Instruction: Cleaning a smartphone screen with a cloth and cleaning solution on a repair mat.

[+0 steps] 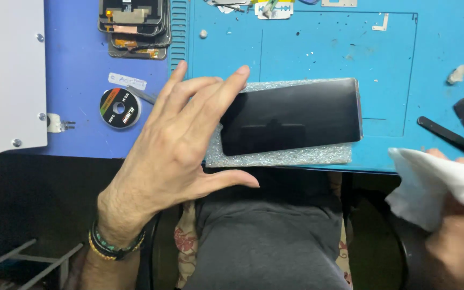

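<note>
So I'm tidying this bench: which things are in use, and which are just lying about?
In use:
left hand steadying the phone
foam pad under it
right hand holding a white cloth

Lying about:
stacked screen parts
tape roll
black tool

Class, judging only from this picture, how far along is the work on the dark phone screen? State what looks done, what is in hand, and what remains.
Done: the phone screen lies face up on a foam sheet on the blue mat.
In hand: the left hand is spread at the screen's left end, and the right hand holds a white cloth off to the side.
Left: the cloth is not on the glass yet, so any wiping looks unfinished.
</note>
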